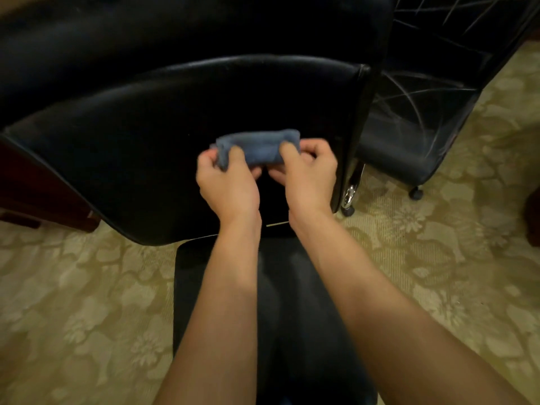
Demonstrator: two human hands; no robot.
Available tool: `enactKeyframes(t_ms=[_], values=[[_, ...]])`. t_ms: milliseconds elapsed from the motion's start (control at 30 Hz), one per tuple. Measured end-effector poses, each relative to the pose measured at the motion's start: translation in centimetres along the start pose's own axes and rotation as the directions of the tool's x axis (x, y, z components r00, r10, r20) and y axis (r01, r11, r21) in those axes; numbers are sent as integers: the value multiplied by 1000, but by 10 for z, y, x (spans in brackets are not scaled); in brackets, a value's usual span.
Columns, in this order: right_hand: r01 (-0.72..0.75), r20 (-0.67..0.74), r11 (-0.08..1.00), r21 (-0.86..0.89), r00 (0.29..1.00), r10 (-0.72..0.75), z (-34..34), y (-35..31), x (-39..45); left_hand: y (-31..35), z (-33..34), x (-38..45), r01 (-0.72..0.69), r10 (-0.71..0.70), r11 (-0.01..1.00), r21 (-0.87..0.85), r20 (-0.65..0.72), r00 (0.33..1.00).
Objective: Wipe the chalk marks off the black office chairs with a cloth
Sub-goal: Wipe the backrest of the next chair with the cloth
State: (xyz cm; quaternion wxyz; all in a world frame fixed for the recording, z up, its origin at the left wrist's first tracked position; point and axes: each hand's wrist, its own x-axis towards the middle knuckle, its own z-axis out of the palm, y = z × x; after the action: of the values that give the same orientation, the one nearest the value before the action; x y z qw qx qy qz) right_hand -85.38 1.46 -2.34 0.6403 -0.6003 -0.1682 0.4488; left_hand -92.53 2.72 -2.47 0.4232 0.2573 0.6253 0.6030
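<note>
Now we hold the blue cloth bunched between both hands above the near black chair: left hand and right hand pinch its ends, fingers curled. Chalk marks streak the neighbouring chair.

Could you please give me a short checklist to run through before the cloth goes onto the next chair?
1. Cloth in hand: ok. The left hand and right hand both grip the blue cloth.
2. Cloth folded to a pad: ok, it is bunched between the hands.
3. Clean cloth face: cannot tell, the picture is too blurred.
4. Near chair free of chalk: ok, no marks show on its back.
5. Target found: ok. The right chair carries white chalk lines.
6. Cloth on that chair: not ok, it is held in front of the near chair.
</note>
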Motion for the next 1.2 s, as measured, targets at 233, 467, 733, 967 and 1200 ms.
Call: enactKeyframes(t_ms=[233,467,733,967,1200], values=[[-231,-260,961,-153,947,186,-66,52,-3,-77,-12,-45,435,-448,866,246,-5,894],[-1,-219,951,-311,973,-71,-59,-35,38,1,66,-39,424,-422,905,-3,111,900],[218,-4,945,-243,974,-226,-2,-82,28,70,37,-31,231,-202,961,-152,182,962],[22,182,904,-428,981,62,58,-6,-23,65,-52,8,465,-487,867,-182,-101,868],[108,213,968,-226,975,-59,139,-48,-41,145,-82,66,183,-183,979,-84,14,983]])
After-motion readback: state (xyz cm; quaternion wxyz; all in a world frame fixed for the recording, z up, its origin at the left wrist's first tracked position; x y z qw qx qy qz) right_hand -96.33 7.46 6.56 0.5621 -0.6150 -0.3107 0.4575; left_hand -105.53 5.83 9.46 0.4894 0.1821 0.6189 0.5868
